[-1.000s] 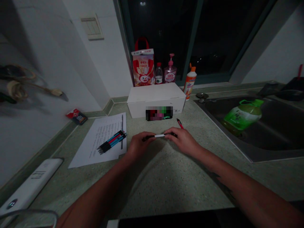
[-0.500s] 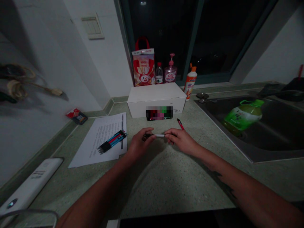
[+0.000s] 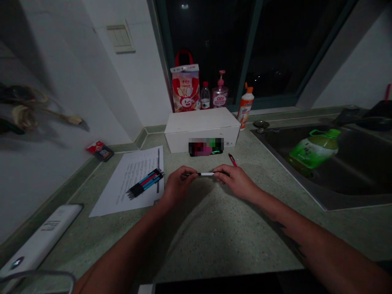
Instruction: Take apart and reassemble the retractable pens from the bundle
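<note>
A slim white and black pen (image 3: 207, 174) is held level above the green speckled counter (image 3: 196, 237). My left hand (image 3: 180, 183) pinches its left end between thumb and fingers, and my right hand (image 3: 232, 179) pinches its right end. Just beyond my right hand lies a red and black pen (image 3: 232, 159). Several blue, red and black pens (image 3: 145, 183) rest side by side on printed paper sheets (image 3: 122, 175), left of my left hand.
A white box (image 3: 202, 124) stands at the back with a phone (image 3: 206, 152) before it. Behind are a red bag (image 3: 185, 92) and bottles (image 3: 219, 96). The sink (image 3: 352, 171) at right holds a green jug (image 3: 315, 149). A white power strip (image 3: 43, 237) lies left.
My left thumb and fingers have closed nearer together on the pen's left end. More of the pen's white middle shows between my hands. The other objects have not moved.
</note>
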Tool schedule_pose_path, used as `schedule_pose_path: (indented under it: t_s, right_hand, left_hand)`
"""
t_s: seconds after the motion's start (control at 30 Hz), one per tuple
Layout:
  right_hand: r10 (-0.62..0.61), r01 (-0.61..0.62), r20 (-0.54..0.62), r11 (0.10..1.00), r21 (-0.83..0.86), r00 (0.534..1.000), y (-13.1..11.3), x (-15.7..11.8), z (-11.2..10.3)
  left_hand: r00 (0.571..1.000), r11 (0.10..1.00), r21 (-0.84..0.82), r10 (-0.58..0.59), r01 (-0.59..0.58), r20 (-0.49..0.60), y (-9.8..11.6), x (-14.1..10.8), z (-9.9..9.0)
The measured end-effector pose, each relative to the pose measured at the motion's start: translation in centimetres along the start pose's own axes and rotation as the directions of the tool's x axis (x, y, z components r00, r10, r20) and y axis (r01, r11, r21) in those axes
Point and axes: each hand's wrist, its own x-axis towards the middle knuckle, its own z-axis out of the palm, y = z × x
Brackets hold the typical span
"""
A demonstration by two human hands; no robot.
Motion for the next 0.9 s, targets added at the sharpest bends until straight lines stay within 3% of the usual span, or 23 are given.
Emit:
schedule_pose_path:
  t_s: [0.53, 0.9]
  right_hand:
    - [-0.023, 0.023, -0.024, 0.999, -0.023, 0.999, 0.2, -0.03, -0.2]
    - [-0.029, 0.027, -0.033, 0.998, -0.057, 0.999, 0.09, -0.04, -0.31]
  left_hand:
    - [0.998, 1.0, -0.015, -0.002, 0.001, -0.059, -0.13, 0.0, -0.05]
    - [1.0, 1.0, 0.001, -0.026, 0.026, -0.004, -0.39, 0.16, -0.04]
